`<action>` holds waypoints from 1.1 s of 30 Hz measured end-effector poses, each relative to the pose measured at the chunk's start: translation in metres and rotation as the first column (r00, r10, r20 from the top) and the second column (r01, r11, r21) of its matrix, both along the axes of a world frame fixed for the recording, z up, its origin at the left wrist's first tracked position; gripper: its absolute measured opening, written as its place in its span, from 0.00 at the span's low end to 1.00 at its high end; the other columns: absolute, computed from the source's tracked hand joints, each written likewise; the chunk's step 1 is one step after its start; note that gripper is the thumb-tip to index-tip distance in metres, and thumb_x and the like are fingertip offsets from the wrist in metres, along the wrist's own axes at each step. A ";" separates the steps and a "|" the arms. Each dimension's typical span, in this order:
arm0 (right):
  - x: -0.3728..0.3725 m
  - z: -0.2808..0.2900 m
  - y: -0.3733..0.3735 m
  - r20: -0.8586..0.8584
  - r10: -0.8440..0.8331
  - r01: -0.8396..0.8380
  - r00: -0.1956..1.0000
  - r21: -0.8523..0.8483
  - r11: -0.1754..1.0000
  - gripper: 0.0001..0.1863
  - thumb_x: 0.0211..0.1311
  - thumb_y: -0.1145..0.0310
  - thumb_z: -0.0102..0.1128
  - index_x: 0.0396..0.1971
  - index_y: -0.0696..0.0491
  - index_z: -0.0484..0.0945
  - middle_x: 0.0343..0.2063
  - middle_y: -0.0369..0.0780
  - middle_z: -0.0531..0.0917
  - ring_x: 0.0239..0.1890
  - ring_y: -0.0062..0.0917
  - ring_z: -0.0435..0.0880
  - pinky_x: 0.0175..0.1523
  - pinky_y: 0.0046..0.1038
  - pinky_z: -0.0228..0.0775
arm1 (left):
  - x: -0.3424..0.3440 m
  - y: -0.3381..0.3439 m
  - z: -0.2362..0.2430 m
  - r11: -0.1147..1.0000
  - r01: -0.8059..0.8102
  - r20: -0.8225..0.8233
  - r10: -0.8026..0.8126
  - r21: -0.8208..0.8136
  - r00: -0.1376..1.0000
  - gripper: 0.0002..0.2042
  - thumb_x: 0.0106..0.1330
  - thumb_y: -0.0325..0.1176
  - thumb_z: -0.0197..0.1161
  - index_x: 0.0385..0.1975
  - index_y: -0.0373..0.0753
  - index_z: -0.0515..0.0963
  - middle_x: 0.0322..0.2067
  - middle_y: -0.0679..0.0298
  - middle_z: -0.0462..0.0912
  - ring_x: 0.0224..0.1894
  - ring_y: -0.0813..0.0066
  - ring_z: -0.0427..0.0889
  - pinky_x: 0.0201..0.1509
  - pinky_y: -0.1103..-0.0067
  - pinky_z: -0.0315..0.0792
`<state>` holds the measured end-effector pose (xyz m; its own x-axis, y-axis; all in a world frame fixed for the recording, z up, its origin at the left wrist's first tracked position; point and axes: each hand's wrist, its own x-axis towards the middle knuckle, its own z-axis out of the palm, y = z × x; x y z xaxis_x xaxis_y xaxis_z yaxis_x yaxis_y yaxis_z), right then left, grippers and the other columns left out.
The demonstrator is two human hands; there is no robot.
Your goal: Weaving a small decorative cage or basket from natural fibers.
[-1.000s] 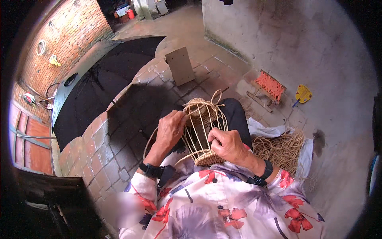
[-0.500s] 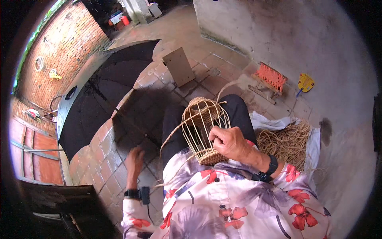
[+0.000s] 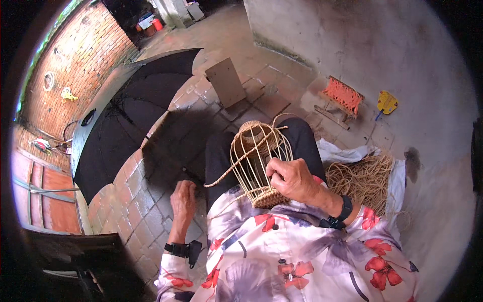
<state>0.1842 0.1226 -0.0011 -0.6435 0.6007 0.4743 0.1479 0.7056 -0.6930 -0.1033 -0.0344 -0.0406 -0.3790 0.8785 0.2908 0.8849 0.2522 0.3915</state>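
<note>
On my lap sits a small woven basket frame [image 3: 253, 155], with pale thin rods running between a braided far end and a woven near end [image 3: 269, 197]. My right hand [image 3: 292, 178] is closed on the rods at its right side, near the woven end. A twisted straw cord [image 3: 224, 175] crosses the frame and sticks out to the left. My left hand [image 3: 183, 199] hangs left of my thigh, apart from the basket, its fingers curled. Whether a strand lies in those fingers is hidden.
A heap of straw cord [image 3: 365, 178] lies on a white sack [image 3: 397, 189] at my right. Beyond it stand a low stool with orange webbing [image 3: 343, 95] and a yellow fan [image 3: 387, 103]. An open black umbrella [image 3: 136, 116] and an upright board [image 3: 226, 83] stand ahead and left.
My left hand has moved right, closer to my thigh. The loose strand beyond the basket's far end has drawn in toward it. My right hand has stayed on the rods.
</note>
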 end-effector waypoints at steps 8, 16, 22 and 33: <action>-0.003 0.009 -0.004 0.102 -0.007 0.011 0.995 -0.044 0.999 0.05 0.49 0.79 0.53 0.26 0.53 0.72 0.16 0.45 0.77 0.21 0.39 0.81 0.24 0.35 0.70 | 0.080 0.057 0.042 0.958 0.248 0.171 -0.271 0.146 0.947 0.10 0.62 0.35 0.60 0.40 0.38 0.76 0.31 0.53 0.80 0.34 0.55 0.81 0.34 0.67 0.75; 0.009 0.011 -0.003 0.175 -0.046 0.069 0.984 -0.128 0.989 0.05 0.48 0.81 0.52 0.26 0.56 0.73 0.15 0.44 0.76 0.18 0.32 0.81 0.24 0.28 0.68 | -0.044 -0.071 -0.061 0.888 -0.404 0.051 0.424 -0.220 0.904 0.13 0.65 0.41 0.54 0.26 0.38 0.76 0.26 0.51 0.80 0.31 0.49 0.80 0.32 0.61 0.72; 0.008 0.005 0.002 0.172 -0.042 0.057 0.984 -0.083 0.995 0.06 0.48 0.81 0.52 0.26 0.55 0.73 0.16 0.44 0.77 0.19 0.31 0.81 0.24 0.28 0.69 | -0.084 -0.257 -0.174 0.490 -0.584 -0.114 0.695 -0.647 0.710 0.16 0.60 0.41 0.55 0.45 0.45 0.79 0.35 0.52 0.83 0.36 0.54 0.82 0.41 0.63 0.75; 0.001 0.005 -0.002 0.065 -0.107 0.116 0.992 -0.165 0.979 0.04 0.50 0.81 0.52 0.26 0.57 0.74 0.17 0.43 0.78 0.20 0.30 0.82 0.24 0.27 0.68 | 0.047 -0.011 0.036 0.964 0.237 0.491 -0.266 0.123 0.829 0.17 0.60 0.40 0.60 0.42 0.34 0.77 0.38 0.62 0.79 0.40 0.70 0.76 0.45 0.78 0.68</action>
<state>0.1847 0.1206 0.0042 -0.5905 0.7386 0.3253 0.2610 0.5562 -0.7890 -0.0565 -0.0455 -0.0051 -0.2537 0.9517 0.1730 0.5954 0.0126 0.8033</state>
